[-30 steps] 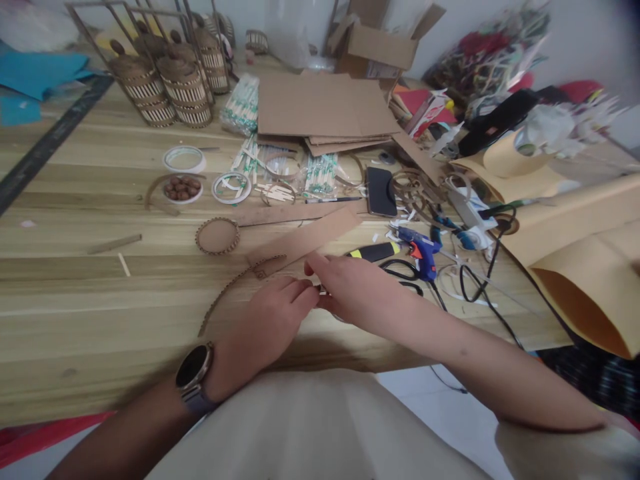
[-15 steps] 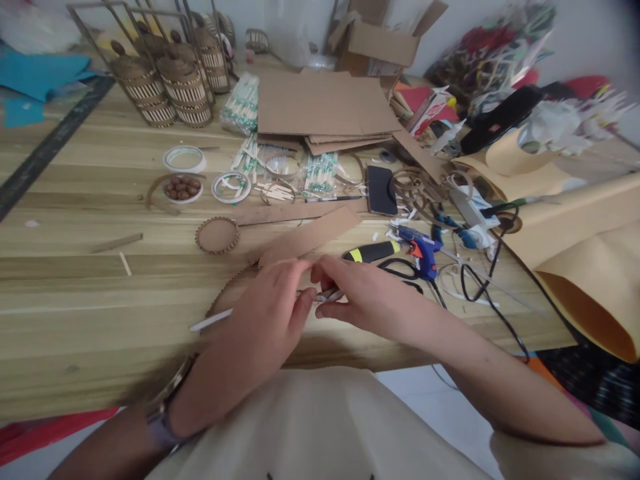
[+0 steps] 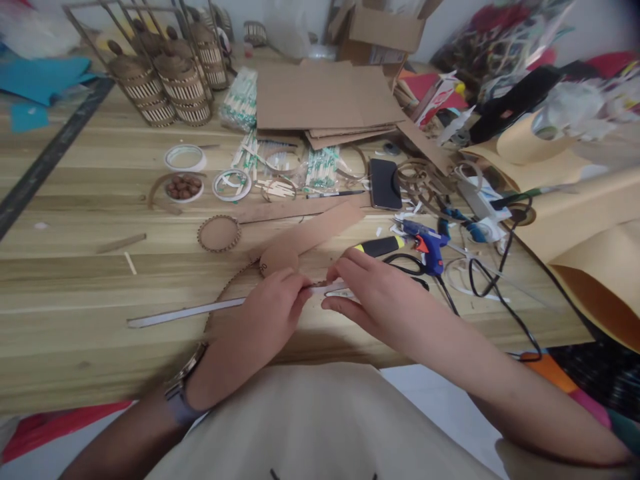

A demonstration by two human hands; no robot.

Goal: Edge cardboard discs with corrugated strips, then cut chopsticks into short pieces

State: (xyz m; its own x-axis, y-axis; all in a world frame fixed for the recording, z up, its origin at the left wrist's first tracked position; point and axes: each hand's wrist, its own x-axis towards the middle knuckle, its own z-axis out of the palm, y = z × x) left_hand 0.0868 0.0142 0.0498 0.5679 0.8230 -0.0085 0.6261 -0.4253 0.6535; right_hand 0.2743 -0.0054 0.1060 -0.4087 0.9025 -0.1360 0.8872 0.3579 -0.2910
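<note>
A long narrow white strip [image 3: 187, 313] with a brownish edge runs leftward from under my left hand [image 3: 275, 300]. My left thumb and fingers pinch it near its right part. Between the hands a short stretch of strip shows, and my right hand [image 3: 363, 283] curls round its right end. Something small and pale lies between my right thumb and fingers; its kind I cannot make out. A dark notched strip [image 3: 233, 283] curves on the table and passes beneath the white one. Just beyond my left hand lies a round cardboard piece [image 3: 280, 257].
A notched-edge cardboard disc [image 3: 219, 233], tape rolls [image 3: 185, 158] and a bowl of brown beads [image 3: 184, 188] lie at left. Right of my hands are a blue glue gun [image 3: 425, 243], its cord, a yellow-black handle [image 3: 380, 246] and a phone [image 3: 385, 183]. Cardboard sheets [image 3: 325, 97] lie behind.
Much more of the white strip now sticks out to the left. My hands are slightly farther apart, and the round cardboard piece has come into sight. The view has shifted a little.
</note>
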